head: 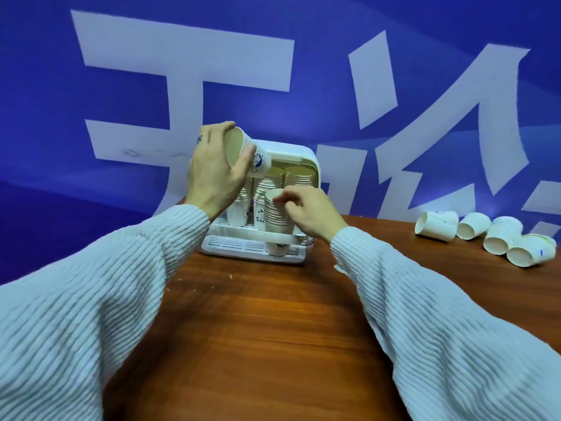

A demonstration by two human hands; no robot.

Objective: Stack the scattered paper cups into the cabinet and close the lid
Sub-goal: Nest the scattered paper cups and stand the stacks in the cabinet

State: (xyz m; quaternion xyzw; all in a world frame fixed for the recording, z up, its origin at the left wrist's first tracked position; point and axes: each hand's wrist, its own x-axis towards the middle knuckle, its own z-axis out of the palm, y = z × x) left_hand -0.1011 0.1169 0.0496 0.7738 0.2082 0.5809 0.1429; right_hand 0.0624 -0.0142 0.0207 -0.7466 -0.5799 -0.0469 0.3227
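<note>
A white cup cabinet [306, 156] stands open at the far middle of the brown table, its lid raised, with stacks of paper cups [299, 177] inside. My left hand [212, 174] grips a single white paper cup [255, 156] tilted on its side, mouth toward me, in front of the cabinet's upper left. My right hand [309, 211] pinches the rim of a tall cup stack [276, 214] that stands at the cabinet's front. Several loose cups [437, 226] lie on their sides at the table's far right.
The brown wooden table [258, 329] stretches toward me between my two sleeves. A blue wall with large white characters [182, 74] rises right behind the cabinet. The cabinet's slotted drip base [239, 247] juts forward onto the table.
</note>
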